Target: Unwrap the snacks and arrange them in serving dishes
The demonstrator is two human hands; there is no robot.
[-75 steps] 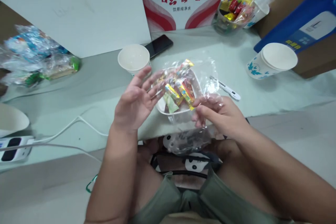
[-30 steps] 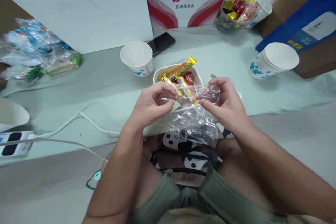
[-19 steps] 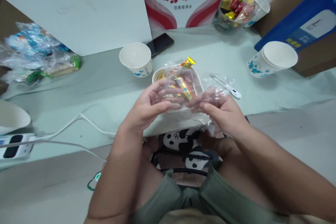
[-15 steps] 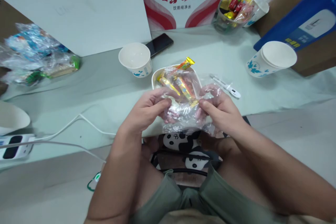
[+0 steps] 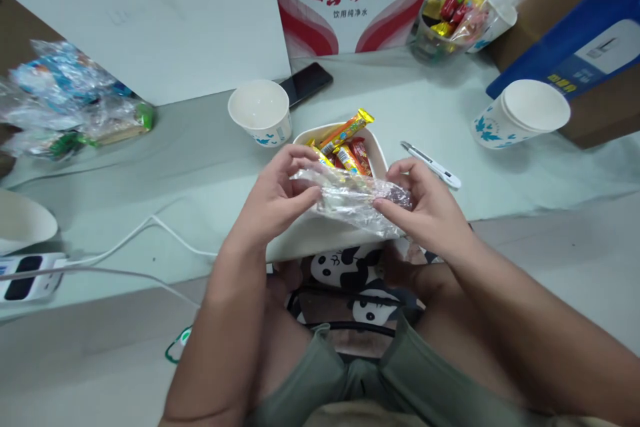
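Observation:
A crumpled clear plastic bag (image 5: 350,197) stretches between my two hands over the front rim of a white bowl (image 5: 381,155). My left hand (image 5: 287,193) loosely holds the bag's left end, thumb and fingers curved around it. The bag's right part is gathered between the thumb and fingers of my right hand (image 5: 417,197). Inside the bowl lie several small candy packets (image 5: 347,133) in yellow, orange and red wrappers; the bag partly covers them. A white pen-like cutter (image 5: 431,165) lies just beyond my right hand.
A paper cup (image 5: 260,113) and a phone (image 5: 307,83) are behind the bowl. Stacked paper cups (image 5: 520,113) stand at right, a snack-filled clear container (image 5: 435,37) at back right. Plastic wrappers (image 5: 75,100) lie at left, near a power strip (image 5: 30,277) with a white cable (image 5: 150,223).
The bag is now flattened and lower, and the candy packets show uncovered in the bowl. My left fingers have lifted and spread a little; the right hand has shifted slightly.

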